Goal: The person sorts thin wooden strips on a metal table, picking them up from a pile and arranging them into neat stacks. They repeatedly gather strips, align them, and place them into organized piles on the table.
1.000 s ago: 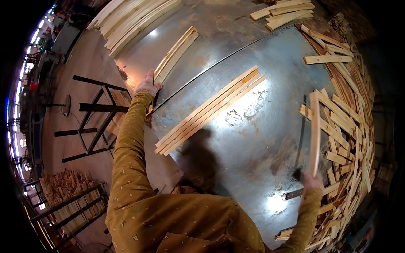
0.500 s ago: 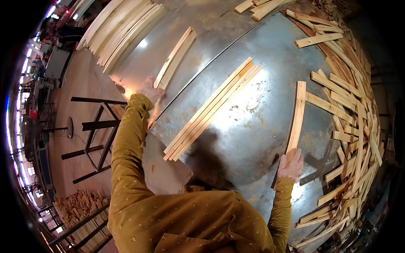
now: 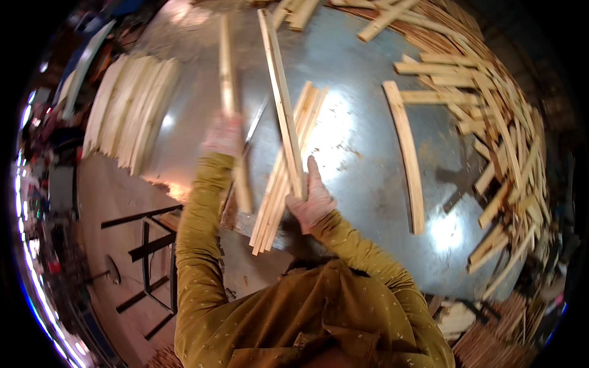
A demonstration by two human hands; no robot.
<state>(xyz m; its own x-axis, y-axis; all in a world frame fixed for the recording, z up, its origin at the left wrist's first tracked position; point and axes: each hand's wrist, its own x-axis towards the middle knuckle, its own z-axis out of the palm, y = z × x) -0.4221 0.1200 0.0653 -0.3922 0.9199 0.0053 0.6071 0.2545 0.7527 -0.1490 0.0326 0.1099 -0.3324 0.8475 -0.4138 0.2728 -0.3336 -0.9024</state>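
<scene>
Head view: the right hand (image 3: 313,202) has its fingers wrapped around the lower end of a long wooden slat (image 3: 282,104), which rises away from the fingers toward the far edge of the metal worktop (image 3: 362,141). The left hand (image 3: 224,135) is blurred; its fingers appear closed around a second slat (image 3: 228,73) that runs past them both ways, one end up toward the far edge, the other down toward the near edge of the worktop.

Directly under the right fingers and between the two hands lies a bundle of slats (image 3: 288,172) flat on the worktop, touching each other side by side, slanting from the near edge away to the upper right. A thin dark line (image 3: 254,122) on the worktop runs between the two held slats.

Right of the right fingers, well apart, a single slat (image 3: 405,153) lies alone on the bare metal. Beyond it a loose heap of slats (image 3: 497,122) crowds the right rim, many crossing one another. Left of the left fingers a row of slats (image 3: 129,110) lies packed side by side. Below the left forearm, a dark metal frame (image 3: 150,245) stands on the floor.
</scene>
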